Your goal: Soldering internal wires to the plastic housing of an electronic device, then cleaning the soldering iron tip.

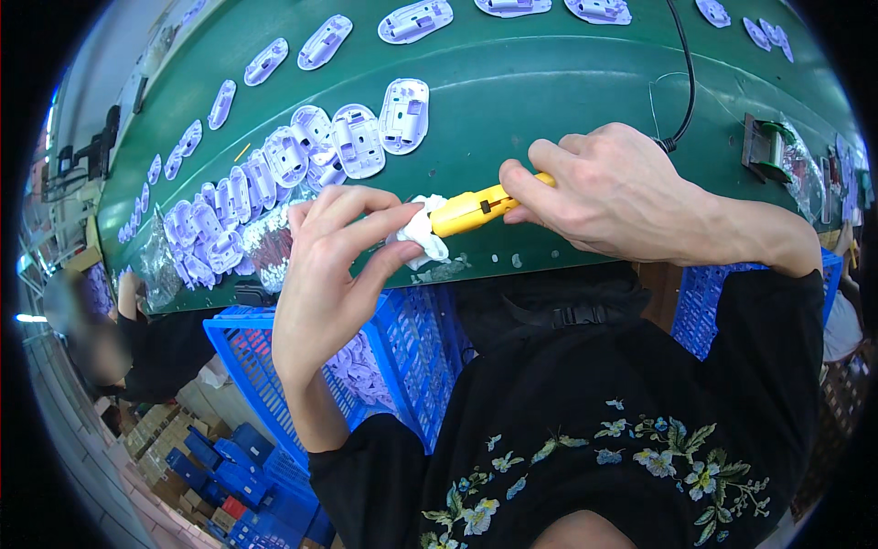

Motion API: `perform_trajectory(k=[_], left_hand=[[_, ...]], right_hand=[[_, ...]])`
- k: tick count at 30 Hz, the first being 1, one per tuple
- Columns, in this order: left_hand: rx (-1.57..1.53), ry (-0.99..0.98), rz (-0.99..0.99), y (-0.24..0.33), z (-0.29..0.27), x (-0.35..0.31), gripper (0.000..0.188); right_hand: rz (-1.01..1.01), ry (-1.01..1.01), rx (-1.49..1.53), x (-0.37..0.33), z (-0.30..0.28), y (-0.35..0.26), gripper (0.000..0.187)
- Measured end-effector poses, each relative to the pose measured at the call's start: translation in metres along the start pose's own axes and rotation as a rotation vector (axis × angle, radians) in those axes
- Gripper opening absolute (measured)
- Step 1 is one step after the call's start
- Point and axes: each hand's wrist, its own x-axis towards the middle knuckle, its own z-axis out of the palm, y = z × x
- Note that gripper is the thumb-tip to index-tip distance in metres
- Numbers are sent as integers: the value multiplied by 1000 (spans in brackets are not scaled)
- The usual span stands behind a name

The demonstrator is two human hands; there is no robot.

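Head camera, looking down: the left hand pinches a small white plastic part between thumb and curled fingers, holding it just above the near edge of a green conveyor belt. Touching the part from the right is the tip of a yellow tool, gripped in the closed fingers of the right hand, with a black cable trailing away across the belt. Rows of pale lilac plastic shells lie on the belt, crowded at the left. Below the belt stands a blue plastic crate holding more shells. At the far left, another person sits at the line; stacked boxes and blue crates cover the floor.
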Motion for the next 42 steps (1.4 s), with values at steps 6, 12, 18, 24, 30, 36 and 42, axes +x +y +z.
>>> perform_trajectory(k=[6, 12, 18, 24, 30, 36, 42], left_hand=[[66, 71, -13, 3, 1, 5, 29], [35, -120, 70, -8, -11, 12, 25], [-139, -335, 201, -32, -24, 32, 24], [-352, -489, 281, -37, -36, 39, 23], [-350, -469, 152, -30, -42, 26, 28], [-171, -320, 49, -26, -35, 14, 29], [24, -132, 56, -10, -18, 17, 24]], right_hand=[[5, 13, 14, -2, 2, 1, 29], [-14, -3, 9, 0, 2, 0, 31], [-52, 4, 63, 5, 1, 0, 29], [-19, -3, 42, 4, -3, -1, 30], [2, 13, 62, 5, -3, 0, 29], [26, -12, 39, 7, -6, -4, 24], [33, -8, 65, 6, -1, -2, 23]])
